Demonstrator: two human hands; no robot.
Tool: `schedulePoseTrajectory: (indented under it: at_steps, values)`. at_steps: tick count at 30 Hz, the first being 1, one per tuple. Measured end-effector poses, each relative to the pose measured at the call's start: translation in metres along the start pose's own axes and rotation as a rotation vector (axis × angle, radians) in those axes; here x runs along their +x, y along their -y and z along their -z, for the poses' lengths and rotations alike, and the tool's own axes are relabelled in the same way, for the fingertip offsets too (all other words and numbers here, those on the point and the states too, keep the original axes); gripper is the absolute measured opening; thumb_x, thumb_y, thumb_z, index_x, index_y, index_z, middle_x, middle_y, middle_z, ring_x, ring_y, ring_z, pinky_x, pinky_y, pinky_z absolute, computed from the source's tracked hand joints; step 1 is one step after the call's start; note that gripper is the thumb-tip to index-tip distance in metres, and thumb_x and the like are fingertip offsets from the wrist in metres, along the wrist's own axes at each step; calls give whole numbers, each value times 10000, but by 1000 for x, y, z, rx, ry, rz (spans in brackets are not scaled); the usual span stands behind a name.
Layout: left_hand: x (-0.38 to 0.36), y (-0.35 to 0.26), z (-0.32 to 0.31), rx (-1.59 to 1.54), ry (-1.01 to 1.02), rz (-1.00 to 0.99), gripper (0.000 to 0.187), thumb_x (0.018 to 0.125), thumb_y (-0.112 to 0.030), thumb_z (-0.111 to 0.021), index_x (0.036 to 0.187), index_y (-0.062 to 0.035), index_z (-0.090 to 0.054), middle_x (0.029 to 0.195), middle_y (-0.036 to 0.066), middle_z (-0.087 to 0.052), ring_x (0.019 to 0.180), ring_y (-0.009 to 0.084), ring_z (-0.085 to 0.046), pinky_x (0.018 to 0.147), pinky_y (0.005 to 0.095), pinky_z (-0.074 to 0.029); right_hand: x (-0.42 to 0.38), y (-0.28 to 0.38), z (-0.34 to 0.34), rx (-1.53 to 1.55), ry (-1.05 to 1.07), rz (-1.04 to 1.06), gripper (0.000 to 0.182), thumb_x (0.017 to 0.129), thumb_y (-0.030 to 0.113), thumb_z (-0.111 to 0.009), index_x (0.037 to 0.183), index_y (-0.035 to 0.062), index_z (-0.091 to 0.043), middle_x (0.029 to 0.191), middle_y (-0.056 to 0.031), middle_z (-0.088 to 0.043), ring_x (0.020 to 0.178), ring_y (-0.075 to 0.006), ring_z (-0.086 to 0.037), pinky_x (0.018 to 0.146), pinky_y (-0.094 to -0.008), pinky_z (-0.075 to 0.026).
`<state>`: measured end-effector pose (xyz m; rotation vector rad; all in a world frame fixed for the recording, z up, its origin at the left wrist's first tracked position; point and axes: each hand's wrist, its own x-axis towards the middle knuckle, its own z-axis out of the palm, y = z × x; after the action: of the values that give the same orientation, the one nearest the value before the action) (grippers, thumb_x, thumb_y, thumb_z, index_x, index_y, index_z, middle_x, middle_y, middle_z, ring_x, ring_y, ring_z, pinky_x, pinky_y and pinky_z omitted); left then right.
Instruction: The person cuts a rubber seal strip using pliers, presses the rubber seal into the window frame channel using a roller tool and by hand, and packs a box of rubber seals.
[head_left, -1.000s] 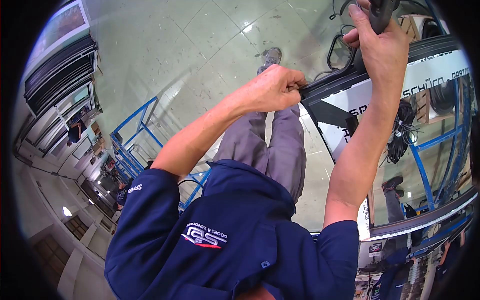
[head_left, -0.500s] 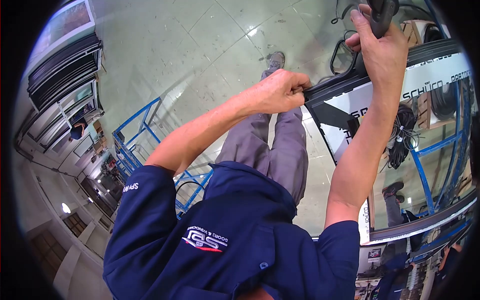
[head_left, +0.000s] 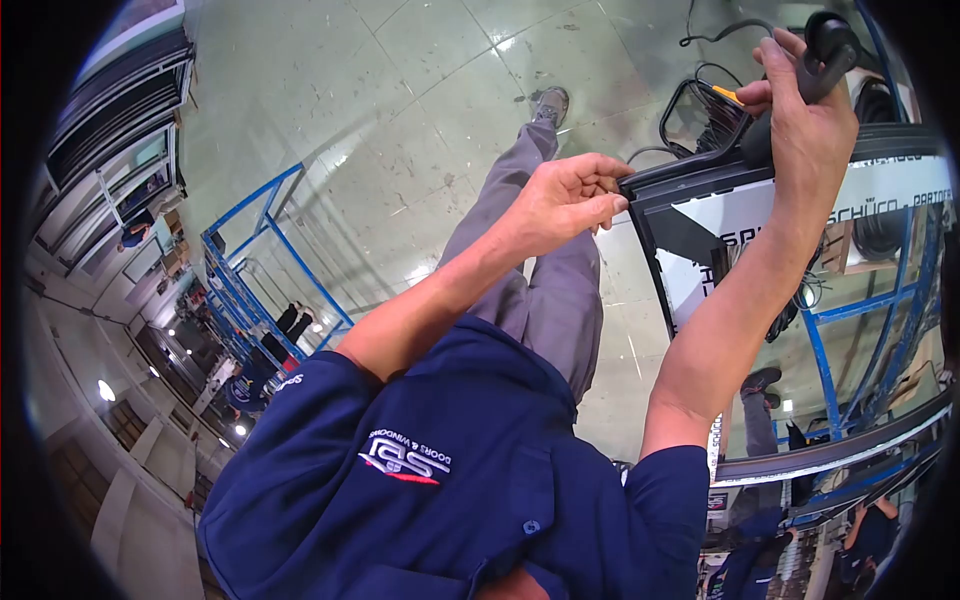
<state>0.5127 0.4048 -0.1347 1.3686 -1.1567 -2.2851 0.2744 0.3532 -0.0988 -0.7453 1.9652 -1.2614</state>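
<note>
My left hand (head_left: 572, 200) is at the near-left corner of a black window frame (head_left: 655, 255), its index finger and thumb apart and the other fingers half curled. The fingertips are close to the end of a black strip (head_left: 670, 180) along the frame's edge; contact cannot be made out. My right hand (head_left: 815, 130) is closed round a black tool (head_left: 830, 62) with a rounded end above the same edge. Part of the tool is hidden by the hand. White printed protective film (head_left: 870, 202) borders the glass.
Black cables (head_left: 700, 120) with an orange piece lie on the floor beyond the frame. Blue metal racks stand to the left (head_left: 270, 240) and behind the glass (head_left: 830, 345). Dark profiles (head_left: 110, 110) are stacked far left. Other people are visible at the lower right.
My left hand has loosened from a fist, its index finger and thumb now spread. My right hand, with the black tool, has moved right and slightly down in view. The view has shifted slightly.
</note>
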Motion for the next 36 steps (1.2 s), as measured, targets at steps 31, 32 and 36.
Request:
schedulePoseTrajectory:
  at_steps: [31,32,36]
  values:
    - [89,-86,4,978,744,158,129,708,-68,-549,651,7,-462,573,-3,-353,558,108,-352,507,340,-293,-7,19,2,37,-34,-21,201,898,147,-659,967,-41,-647,681,-43,-606,523,-136,-619,486,-258,-489]
    - [86,-87,3,975,723,157,129,710,-69,-548,650,7,-462,576,-1,-356,559,106,-351,507,337,-290,-10,12,0,6,-61,65,203,897,150,-659,962,-41,-649,683,-45,-609,527,-139,-623,489,-259,-491]
    - [79,-81,7,1039,701,-29,104,741,-77,-542,734,22,-511,585,79,-432,554,163,-427,537,370,-361,-13,9,1,27,-84,125,221,892,160,-670,971,-46,-651,685,-50,-619,538,-140,-634,486,-257,-486]
